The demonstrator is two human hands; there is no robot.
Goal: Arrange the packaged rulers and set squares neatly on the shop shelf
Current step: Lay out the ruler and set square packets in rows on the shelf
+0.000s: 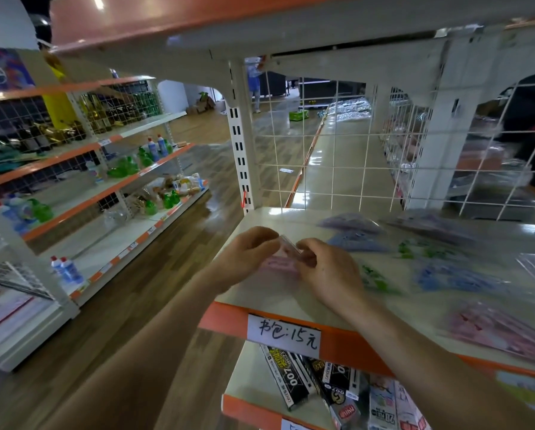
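**Item 1. Pink packet** point(279, 264): lay at the left end of the shelf point(294, 220), near its front edge. Whether it rested on the surface or hung just above could not be told.

**Item 2. Left hand** point(247, 259) and **right hand** point(325, 272): each grip was closed on the pink packet, fingers curled round its clear upper edge, one hand at each side. The two-handed hold was judged to square the packet to the shelf corner, the likely start of a row.

**Item 3. Loose stock, to the right:**
- purple packets point(350, 223) towards the back
- green packets point(375, 279) just beside the right hand
- blue packets point(455, 277) farther along
- a second pink packet point(502, 332) near the front

All lay flat at mixed angles and some overlapped, so they were judged not yet arranged.

**Item 4. Label** point(283, 332): a handwritten label on the orange shelf edge, below the hands.

**Item 5. Boxes** point(288, 377): heaped on the shelf beneath.

**Not legible:**
- Motion blur hid all print on the packets, so rulers could not be told from set squares.
- The clear wrap made the packet edges faint.
- The right end of the shelf was cut off by the frame.
- The hands covered most of the held packet.
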